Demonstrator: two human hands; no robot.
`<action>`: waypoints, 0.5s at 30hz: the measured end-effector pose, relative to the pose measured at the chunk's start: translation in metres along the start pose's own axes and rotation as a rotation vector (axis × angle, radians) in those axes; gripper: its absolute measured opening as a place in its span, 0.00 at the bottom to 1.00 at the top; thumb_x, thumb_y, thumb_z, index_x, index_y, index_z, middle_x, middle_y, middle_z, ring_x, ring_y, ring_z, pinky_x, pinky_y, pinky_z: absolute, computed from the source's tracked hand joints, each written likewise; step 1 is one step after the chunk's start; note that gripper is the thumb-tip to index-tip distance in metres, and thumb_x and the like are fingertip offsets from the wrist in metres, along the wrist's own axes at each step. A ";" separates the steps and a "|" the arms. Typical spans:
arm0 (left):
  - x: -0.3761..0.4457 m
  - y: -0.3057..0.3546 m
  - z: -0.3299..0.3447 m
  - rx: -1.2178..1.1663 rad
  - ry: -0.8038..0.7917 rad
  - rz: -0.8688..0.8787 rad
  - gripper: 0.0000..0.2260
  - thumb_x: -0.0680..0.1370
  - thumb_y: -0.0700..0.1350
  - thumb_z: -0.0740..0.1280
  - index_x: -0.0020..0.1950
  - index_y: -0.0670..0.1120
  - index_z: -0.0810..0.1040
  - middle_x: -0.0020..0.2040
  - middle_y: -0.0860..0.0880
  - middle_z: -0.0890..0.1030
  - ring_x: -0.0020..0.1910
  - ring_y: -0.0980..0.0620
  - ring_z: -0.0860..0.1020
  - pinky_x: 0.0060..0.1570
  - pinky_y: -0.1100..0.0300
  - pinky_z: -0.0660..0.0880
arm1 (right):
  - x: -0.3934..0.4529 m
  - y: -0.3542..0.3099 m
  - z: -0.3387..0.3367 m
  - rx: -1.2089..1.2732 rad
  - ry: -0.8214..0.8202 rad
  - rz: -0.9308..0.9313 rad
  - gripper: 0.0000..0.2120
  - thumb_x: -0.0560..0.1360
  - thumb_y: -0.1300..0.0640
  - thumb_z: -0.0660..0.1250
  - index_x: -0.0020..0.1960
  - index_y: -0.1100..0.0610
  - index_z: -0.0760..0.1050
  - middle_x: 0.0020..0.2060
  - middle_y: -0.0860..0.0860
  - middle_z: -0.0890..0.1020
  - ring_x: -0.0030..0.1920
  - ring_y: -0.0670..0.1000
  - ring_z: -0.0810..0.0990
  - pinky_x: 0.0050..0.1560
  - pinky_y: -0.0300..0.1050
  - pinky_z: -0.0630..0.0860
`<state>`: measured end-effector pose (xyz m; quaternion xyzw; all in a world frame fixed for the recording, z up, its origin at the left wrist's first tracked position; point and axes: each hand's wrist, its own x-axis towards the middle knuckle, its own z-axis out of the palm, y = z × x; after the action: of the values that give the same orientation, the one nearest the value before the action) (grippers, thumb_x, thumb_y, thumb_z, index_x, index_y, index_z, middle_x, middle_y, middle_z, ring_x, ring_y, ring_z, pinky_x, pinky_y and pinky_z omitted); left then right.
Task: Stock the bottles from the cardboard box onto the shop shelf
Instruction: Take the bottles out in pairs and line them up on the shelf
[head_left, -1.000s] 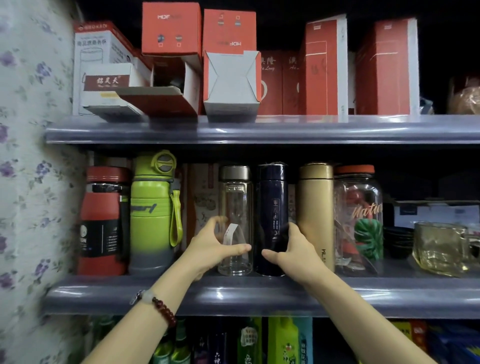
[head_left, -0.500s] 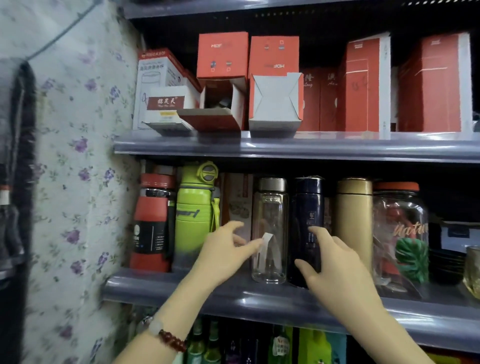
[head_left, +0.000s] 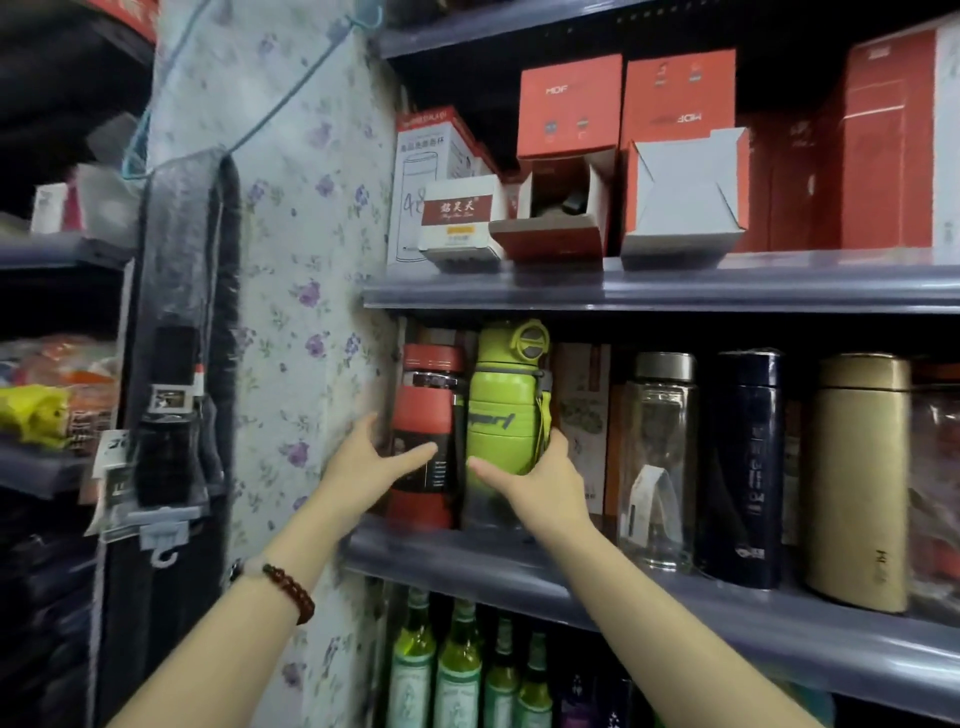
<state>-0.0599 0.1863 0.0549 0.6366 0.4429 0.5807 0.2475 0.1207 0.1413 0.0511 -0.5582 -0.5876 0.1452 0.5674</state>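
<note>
Landmark: green bottle (head_left: 506, 410), upright on the middle shelf (head_left: 571, 577), near its left end.

Far left of the green bottle: floral-papered side panel (head_left: 306, 291). Left hand (head_left: 371, 467) reaches in just left of the green bottle, a bead bracelet (head_left: 291, 592) on its wrist. Fingers spread and nearly straight, thumb across the front of the red bottle (head_left: 428, 441), the other fingers at that bottle's left side; contact looks light, not a closed grasp. The red bottle stands touching the green bottle's left side.

Right hand (head_left: 540, 480) is at the green bottle's lower right. Thumb lies across its grey base, fingers wrap behind the right side.

Right of the green bottle, same shelf, in order: clear glass bottle (head_left: 657, 462), navy flask (head_left: 743, 467), gold flask (head_left: 857, 478).

Above the green bottle: red cartons (head_left: 571, 104) on the upper shelf.
</note>
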 end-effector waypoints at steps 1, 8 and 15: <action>0.001 -0.003 0.001 -0.034 -0.048 -0.003 0.35 0.70 0.46 0.75 0.73 0.46 0.63 0.61 0.53 0.72 0.59 0.56 0.71 0.58 0.62 0.66 | 0.002 0.001 0.006 0.001 0.015 0.011 0.55 0.58 0.36 0.77 0.74 0.55 0.53 0.67 0.54 0.71 0.67 0.56 0.71 0.64 0.52 0.71; 0.020 -0.030 0.014 0.003 -0.085 -0.041 0.23 0.59 0.49 0.81 0.49 0.48 0.78 0.47 0.52 0.84 0.47 0.54 0.82 0.50 0.60 0.78 | 0.005 0.009 0.014 -0.067 0.099 -0.008 0.42 0.59 0.47 0.80 0.67 0.52 0.62 0.58 0.52 0.78 0.57 0.55 0.77 0.55 0.49 0.75; 0.013 -0.017 0.048 -0.049 -0.151 -0.015 0.40 0.47 0.61 0.80 0.56 0.52 0.76 0.50 0.56 0.83 0.51 0.56 0.81 0.58 0.53 0.77 | -0.004 0.015 -0.030 -0.045 0.128 0.005 0.39 0.61 0.51 0.80 0.66 0.51 0.64 0.52 0.47 0.77 0.49 0.49 0.75 0.50 0.42 0.71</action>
<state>-0.0191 0.2156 0.0378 0.6691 0.4133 0.5398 0.3002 0.1517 0.1286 0.0467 -0.5804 -0.5519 0.0974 0.5908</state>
